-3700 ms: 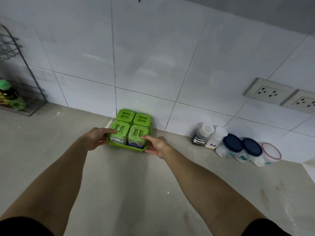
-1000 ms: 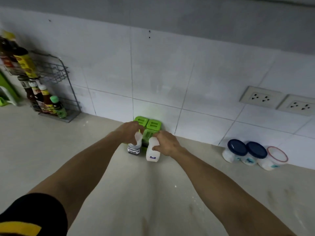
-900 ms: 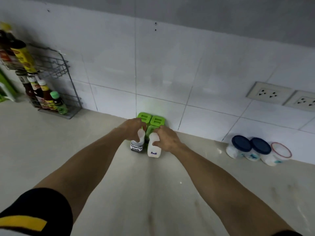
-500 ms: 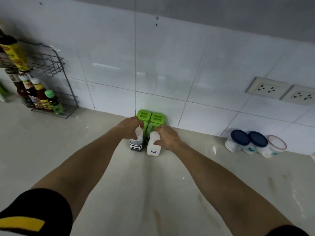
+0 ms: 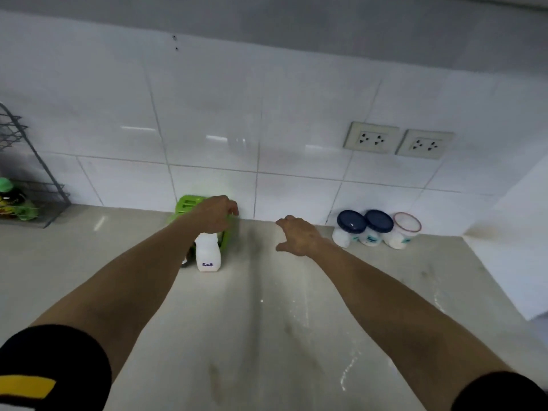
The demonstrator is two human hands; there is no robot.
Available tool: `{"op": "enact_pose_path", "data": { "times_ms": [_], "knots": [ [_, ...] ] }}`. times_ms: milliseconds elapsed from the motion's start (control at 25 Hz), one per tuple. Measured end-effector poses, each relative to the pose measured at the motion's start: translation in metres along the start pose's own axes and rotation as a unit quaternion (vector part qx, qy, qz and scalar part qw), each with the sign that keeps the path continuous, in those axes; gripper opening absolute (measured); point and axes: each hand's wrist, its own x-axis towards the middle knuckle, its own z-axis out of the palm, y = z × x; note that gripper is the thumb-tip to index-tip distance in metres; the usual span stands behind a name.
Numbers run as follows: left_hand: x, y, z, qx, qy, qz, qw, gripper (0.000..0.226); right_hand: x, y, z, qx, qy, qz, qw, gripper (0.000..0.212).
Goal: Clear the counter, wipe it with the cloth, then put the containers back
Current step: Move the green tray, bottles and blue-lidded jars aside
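A green set of lidded containers stands against the tiled wall. In front of it is a white bottle labelled Salt. A darker bottle beside it is almost hidden under my left forearm. My left hand lies curled over the green set and the Salt bottle's top; whether it grips anything is hidden. My right hand hovers over the bare counter, fingers apart, holding nothing. To its right stand two blue-lidded white jars and a red-rimmed jar.
A wire rack with a green-capped bottle stands at the far left. Two wall sockets sit above the jars. A white wall corner juts out on the right. The counter shows wet streaks.
My right hand has let go of the Salt bottle and moved right toward the jars. My left hand has slid from the darker bottle onto the green set.
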Motion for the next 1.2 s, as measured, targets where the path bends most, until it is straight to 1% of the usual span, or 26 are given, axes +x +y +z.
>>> {"op": "enact_pose_path", "data": {
  "times_ms": [80,200,360,480,560,640,800,960,1080,1200],
  "knots": [
    [0.017,0.035,0.013,0.000,-0.015,0.003,1.000,0.034,-0.016,0.045,-0.003,-0.003,-0.010,0.014,1.000,0.068],
    [0.050,0.101,0.035,0.007,-0.031,0.018,0.999,0.037,-0.038,0.125,-0.007,-0.011,-0.004,0.043,0.999,0.065],
    [0.090,0.185,0.072,-0.010,-0.029,0.007,0.999,0.051,-0.052,0.221,-0.010,-0.022,-0.010,0.076,0.997,0.062],
    [0.109,0.222,0.093,-0.009,-0.031,-0.014,0.999,0.064,-0.052,0.259,-0.012,-0.024,0.001,0.089,0.996,0.062],
    [0.126,0.247,0.105,-0.013,-0.039,-0.029,0.999,0.071,-0.047,0.285,-0.009,-0.015,-0.008,0.096,0.995,0.064],
    [0.145,0.264,0.113,-0.017,-0.037,-0.047,0.998,0.072,-0.040,0.303,-0.005,-0.010,-0.013,0.096,0.995,0.068],
    [0.177,0.282,0.125,-0.008,-0.048,-0.084,0.995,0.077,-0.021,0.317,-0.003,0.001,0.005,0.084,0.996,0.078],
    [0.202,0.291,0.133,0.005,-0.068,-0.105,0.992,0.089,0.002,0.327,-0.006,0.004,0.022,0.077,0.997,0.080],
    [0.210,0.294,0.137,0.013,-0.072,-0.115,0.991,0.089,0.011,0.326,-0.003,-0.014,0.024,0.087,0.996,0.082],
    [0.215,0.295,0.139,0.019,-0.067,-0.119,0.991,0.089,0.017,0.327,0.005,-0.029,0.048,0.097,0.994,0.085]
  ]
}}
